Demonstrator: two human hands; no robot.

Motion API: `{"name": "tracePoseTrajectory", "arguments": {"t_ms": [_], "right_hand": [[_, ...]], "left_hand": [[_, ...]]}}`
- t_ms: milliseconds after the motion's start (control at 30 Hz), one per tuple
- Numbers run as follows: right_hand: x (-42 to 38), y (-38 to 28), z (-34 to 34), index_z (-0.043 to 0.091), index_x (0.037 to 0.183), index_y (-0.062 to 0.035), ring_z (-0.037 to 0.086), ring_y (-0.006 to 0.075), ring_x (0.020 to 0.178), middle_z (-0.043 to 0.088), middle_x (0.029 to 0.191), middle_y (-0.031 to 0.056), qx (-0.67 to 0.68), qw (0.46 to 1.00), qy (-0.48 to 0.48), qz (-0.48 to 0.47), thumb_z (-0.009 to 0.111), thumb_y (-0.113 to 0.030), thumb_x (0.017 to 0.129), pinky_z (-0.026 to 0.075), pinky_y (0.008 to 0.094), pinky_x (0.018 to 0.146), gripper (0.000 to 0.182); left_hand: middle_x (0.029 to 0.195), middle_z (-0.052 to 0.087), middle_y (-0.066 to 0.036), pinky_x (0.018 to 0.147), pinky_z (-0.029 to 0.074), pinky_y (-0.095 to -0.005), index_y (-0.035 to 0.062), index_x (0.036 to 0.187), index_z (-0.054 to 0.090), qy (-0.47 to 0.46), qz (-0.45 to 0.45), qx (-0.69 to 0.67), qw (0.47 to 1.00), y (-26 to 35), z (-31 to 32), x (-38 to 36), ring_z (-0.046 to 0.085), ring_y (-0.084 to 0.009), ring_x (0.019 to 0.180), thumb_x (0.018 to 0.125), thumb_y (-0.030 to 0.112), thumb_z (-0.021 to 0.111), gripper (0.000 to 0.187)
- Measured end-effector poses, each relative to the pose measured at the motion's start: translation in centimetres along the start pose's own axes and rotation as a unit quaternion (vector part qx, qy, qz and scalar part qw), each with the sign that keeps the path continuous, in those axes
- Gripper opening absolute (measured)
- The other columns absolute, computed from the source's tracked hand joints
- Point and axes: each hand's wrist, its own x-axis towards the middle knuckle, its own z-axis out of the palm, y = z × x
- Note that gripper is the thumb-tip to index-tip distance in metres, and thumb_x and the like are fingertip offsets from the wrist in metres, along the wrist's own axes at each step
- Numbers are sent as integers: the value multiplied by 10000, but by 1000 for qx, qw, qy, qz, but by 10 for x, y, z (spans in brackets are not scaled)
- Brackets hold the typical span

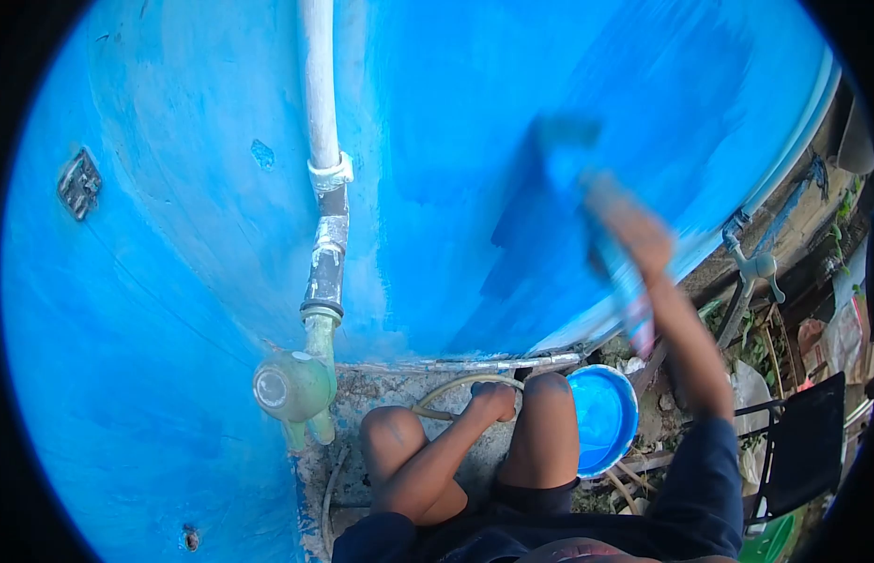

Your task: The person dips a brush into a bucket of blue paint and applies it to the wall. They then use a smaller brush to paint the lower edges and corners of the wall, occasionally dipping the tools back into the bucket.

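My right hand [634, 230], smeared by motion, is wrapped round a wide paintbrush [567, 141]. The brush's bristle end lies against or close to the blue curved wall [456, 122]; the blur hides which. Its handle extends below my hand, with a pale and pinkish end. Darker, wet-looking blue paint [531, 225] spreads around the brush. Between my knees, my left hand [493, 402] is closed in a fist, with nothing showing in it, beside a pale hose [437, 399]. A round bucket [632, 413] of bright blue paint stands to the right of my right knee.
A white and grey pipe [326, 216] runs down the wall to a pale green fitting [296, 385] at my left. Another tap [758, 266] stands at the right. A black panel [805, 450], a green container [770, 540] and scattered debris lie on the right side.
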Motion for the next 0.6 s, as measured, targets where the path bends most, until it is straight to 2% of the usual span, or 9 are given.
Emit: {"name": "tracePoseTrajectory", "arguments": {"t_ms": [33,67,133,267,333,400,467,500,600], "right_hand": [[-29,-25,33,663,1147,-35,621,302,1126,649,1183,152,130,990,-13,44,624,-40,775,509,388,962,374],[-48,-47,54,640,1188,-47,626,314,1114,631,1224,141,120,993,-12,-2,585,-66,803,515,391,951,390],[-65,-90,69,605,1242,-67,619,319,1126,606,1261,153,189,973,-126,30,559,-72,816,518,402,943,428],[-74,-86,86,580,1269,-71,582,314,1184,587,1284,169,222,951,-217,3,597,-80,776,506,396,956,494],[-53,-52,65,598,1244,-69,612,297,1144,615,1243,157,250,958,-134,36,641,-91,750,522,378,930,497],[-4,-38,18,701,1030,-129,700,291,819,701,1031,119,-14,996,-70,46,722,-129,787,564,354,667,245],[27,-11,-23,715,1007,-71,708,235,764,719,989,107,-173,984,31,18,740,-107,821,561,315,640,191],[44,-2,-34,709,1007,-24,703,176,741,728,970,84,-127,979,159,24,723,-87,841,562,280,636,178],[49,38,-59,710,1008,-16,696,144,719,733,957,65,-136,952,272,-10,719,-78,844,560,247,639,176]], "left_hand": [[1147,654,-183,881,508,-452,32,1124,653,2,4,1,1000,0,2,0,630,-349,1058,805,246,640,384],[1147,654,-183,881,508,-452,32,1124,653,1,6,0,1000,-3,9,4,630,-349,1058,805,246,640,384],[1170,649,-169,880,510,-447,45,1125,655,93,38,3,995,-12,23,16,633,-336,1066,787,211,635,377],[1142,668,-148,881,500,-452,91,1097,678,49,-5,8,999,3,-2,-12,643,-312,1063,759,140,612,347],[1109,683,-140,872,495,-458,103,1068,694,18,-23,2,1000,6,-1,-12,651,-306,1050,752,117,604,329],[1096,687,-141,863,495,-461,98,1054,700,7,-24,-7,1000,7,-3,-15,654,-306,1042,754,117,604,316],[1107,683,-144,852,496,-462,88,1050,701,20,-10,-26,999,8,-9,-21,654,-306,1039,757,113,605,309],[1107,683,-144,852,496,-462,88,1050,701,15,-10,-30,999,8,-8,-20,654,-306,1039,757,113,605,309],[1103,686,-142,852,496,-465,86,1056,700,15,-26,-25,999,6,-7,-11,655,-305,1037,758,105,609,312]]}}
